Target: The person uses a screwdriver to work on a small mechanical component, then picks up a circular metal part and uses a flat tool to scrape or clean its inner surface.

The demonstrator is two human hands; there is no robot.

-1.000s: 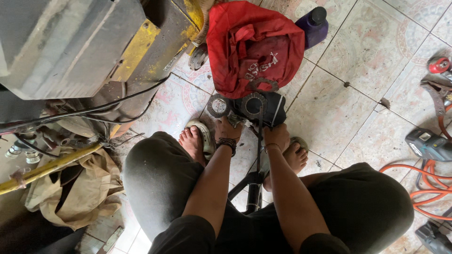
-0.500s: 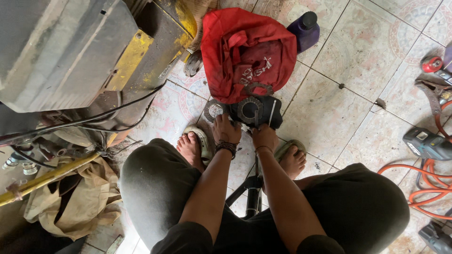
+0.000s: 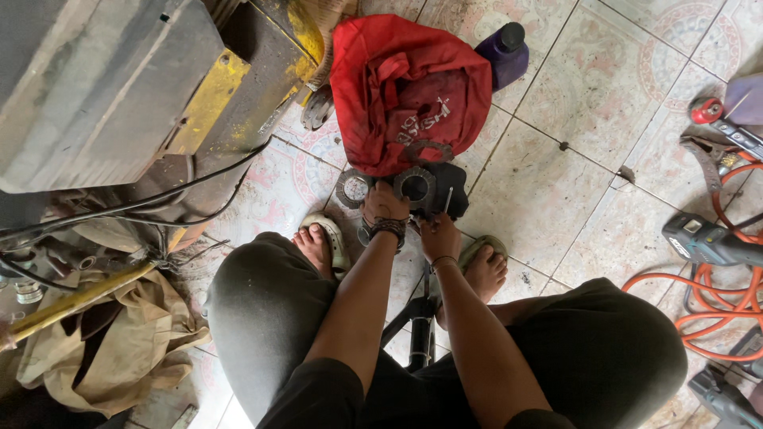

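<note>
I squat over a tiled floor, knees wide. My left hand (image 3: 383, 205) grips a toothed metal disc (image 3: 415, 185) standing on edge before a black round part (image 3: 450, 187). My right hand (image 3: 439, 235) sits just below the disc and black part, fingers on them, seemingly with a thin tool. A second ring-shaped disc (image 3: 352, 187) lies flat left of my left hand. Another ring (image 3: 427, 149) rests on the red cloth bag (image 3: 409, 89) beyond. My sandalled feet (image 3: 322, 242) flank the hands.
A grey and yellow machine body (image 3: 135, 87) with black cables fills the upper left. A purple bottle (image 3: 503, 49) stands behind the bag. A power tool (image 3: 707, 241) and orange hose (image 3: 715, 306) lie at right. A tan rag (image 3: 103, 349) lies at lower left.
The view has drifted so the bag and parts sit lower in frame. My hands stay on the disc and black part, with only small shifts of the fingers.
</note>
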